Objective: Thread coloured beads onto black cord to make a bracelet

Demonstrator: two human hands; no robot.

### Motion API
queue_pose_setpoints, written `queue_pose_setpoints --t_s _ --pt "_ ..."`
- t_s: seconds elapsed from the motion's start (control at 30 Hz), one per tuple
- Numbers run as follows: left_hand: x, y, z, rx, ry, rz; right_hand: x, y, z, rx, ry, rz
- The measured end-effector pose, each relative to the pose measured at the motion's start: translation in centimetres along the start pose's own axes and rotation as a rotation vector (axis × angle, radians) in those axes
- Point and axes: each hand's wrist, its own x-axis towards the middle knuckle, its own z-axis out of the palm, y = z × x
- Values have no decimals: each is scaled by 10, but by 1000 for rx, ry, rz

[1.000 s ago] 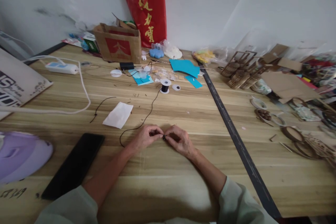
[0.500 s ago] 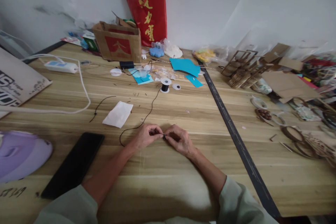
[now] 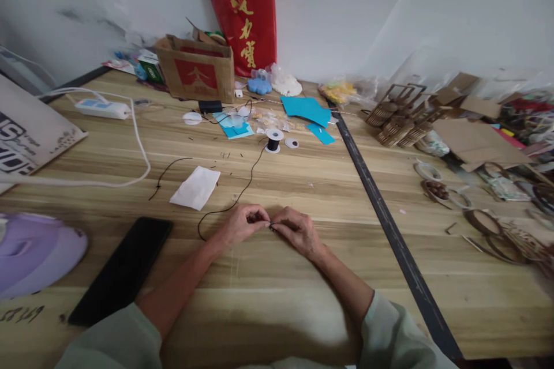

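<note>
My left hand (image 3: 243, 223) and my right hand (image 3: 298, 232) meet fingertip to fingertip above the front middle of the table. Both are closed in a pinch on a black cord (image 3: 247, 187), which looks bunched or knotted between them; the exact shape is too small to make out. From my left hand the cord loops out over the wood and runs back to a white spool (image 3: 273, 141) wound with black cord. A white paper piece (image 3: 195, 187) lies to the left of my left hand, with a loose black cord length (image 3: 167, 170) beyond it.
A black phone (image 3: 122, 271) and a purple and white iron-like object (image 3: 38, 253) lie at left. A power strip (image 3: 103, 108), cardboard box (image 3: 194, 69) and blue sheets (image 3: 306, 110) stand farther back. Small woven baskets (image 3: 396, 118) and bamboo rings (image 3: 485, 222) are at right.
Both hands keep almost the same place and pinch, with only slight fingertip movement at the cord. The whole view has shifted very slightly.
</note>
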Motion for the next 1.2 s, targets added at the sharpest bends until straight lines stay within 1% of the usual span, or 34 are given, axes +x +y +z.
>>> queue_pose_setpoints --t_s 0.17,0.37,0.57,0.7,0.77,0.9,1.03,1.2 --pt "0 0 0 -18 -11 -15 0 -1 -1 -39 -20 -15" --pt "0 2 1 -62 -35 -10 3 -3 -1 -54 -16 -101" --pt "-1 1 2 0 -16 5 2 -3 -1 -89 -46 -116" --pt "-1 0 0 48 -23 49 2 -3 -1 -106 -33 -106" --pt "0 0 -2 113 -3 123 2 -3 -1 -104 -17 -103" --pt "1 -1 -9 375 89 311 1 -1 0 -99 26 -68" --pt "-1 -2 -15 569 104 355 1 0 1 -99 43 -56" --pt "-4 -5 -18 691 89 388 1 1 1 -126 32 -59"
